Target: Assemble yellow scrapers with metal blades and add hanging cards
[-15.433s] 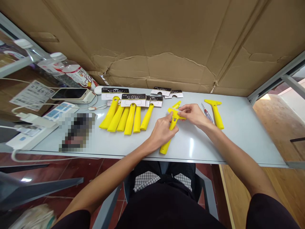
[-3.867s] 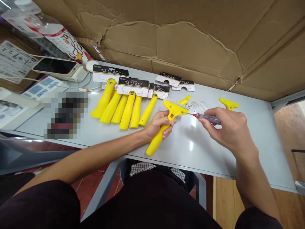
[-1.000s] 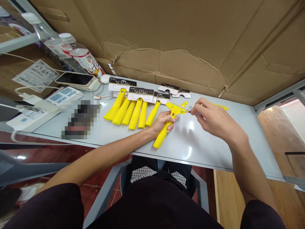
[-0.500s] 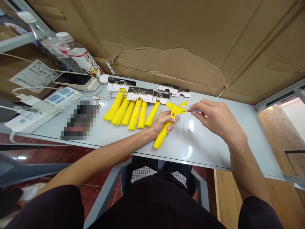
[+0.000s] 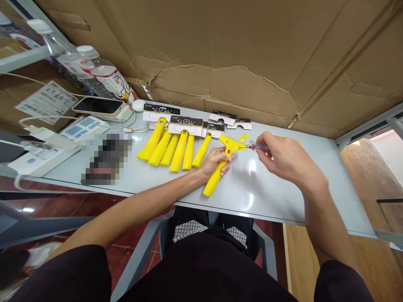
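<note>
My left hand is closed around the neck of a yellow scraper, whose wide head points away from me and whose handle slants toward the table's front edge. Small screws show in the scraper's head. A small screwdriver with a clear purplish handle is pinched in my right hand. Its shaft points left, the tip at the right end of the scraper's head. Left of my hands, several yellow handles lie in a row, their upper ends under black-and-white cards.
More cards lie by the cardboard wall at the back. On the left are a phone, power strips, cables, plastic bottles and a blurred-out dark item. A bit of yellow shows behind my right hand.
My right hand has shifted slightly right, so more of the screwdriver shows beside the scraper's head. My left hand and the scraper have stayed in place.
</note>
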{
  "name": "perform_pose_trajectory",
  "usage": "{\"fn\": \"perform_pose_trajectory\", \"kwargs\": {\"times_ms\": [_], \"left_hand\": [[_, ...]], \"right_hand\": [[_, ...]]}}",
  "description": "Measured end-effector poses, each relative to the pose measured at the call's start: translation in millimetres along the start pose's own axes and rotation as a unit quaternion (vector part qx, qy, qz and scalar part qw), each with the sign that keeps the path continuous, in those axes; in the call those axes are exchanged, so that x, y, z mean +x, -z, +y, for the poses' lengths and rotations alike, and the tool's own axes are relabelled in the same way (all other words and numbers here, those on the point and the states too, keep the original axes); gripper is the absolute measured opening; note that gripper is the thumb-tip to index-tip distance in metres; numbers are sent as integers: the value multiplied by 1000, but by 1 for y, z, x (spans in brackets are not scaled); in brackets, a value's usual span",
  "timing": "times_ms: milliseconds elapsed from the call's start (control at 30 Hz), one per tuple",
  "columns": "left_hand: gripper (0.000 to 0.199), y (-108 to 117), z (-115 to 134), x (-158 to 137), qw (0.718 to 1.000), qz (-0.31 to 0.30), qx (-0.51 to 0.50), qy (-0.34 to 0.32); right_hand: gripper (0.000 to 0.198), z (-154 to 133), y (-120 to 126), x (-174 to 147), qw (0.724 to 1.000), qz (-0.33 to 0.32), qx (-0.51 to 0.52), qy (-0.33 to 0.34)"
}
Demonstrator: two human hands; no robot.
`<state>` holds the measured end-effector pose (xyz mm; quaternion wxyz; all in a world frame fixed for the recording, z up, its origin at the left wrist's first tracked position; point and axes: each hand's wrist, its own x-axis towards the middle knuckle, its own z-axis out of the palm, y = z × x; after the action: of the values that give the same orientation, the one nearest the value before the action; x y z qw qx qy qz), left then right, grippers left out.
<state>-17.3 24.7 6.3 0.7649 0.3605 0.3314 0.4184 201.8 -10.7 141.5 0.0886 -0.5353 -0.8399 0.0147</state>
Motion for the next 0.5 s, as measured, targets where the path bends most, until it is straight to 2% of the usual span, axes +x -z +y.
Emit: {"fn": "perform_pose_trajectory", "kwargs": {"times_ms": [233,500], "left_hand": [[21,3,-3,0,1000,-12,4,-4],[23,4,-4,1,1000,-13,0,-3]], "right_hand": [[27,1,-4,1,999,-2,-41,-35],[18,3,-3,-4,1000,-3,-16,-4]]}}
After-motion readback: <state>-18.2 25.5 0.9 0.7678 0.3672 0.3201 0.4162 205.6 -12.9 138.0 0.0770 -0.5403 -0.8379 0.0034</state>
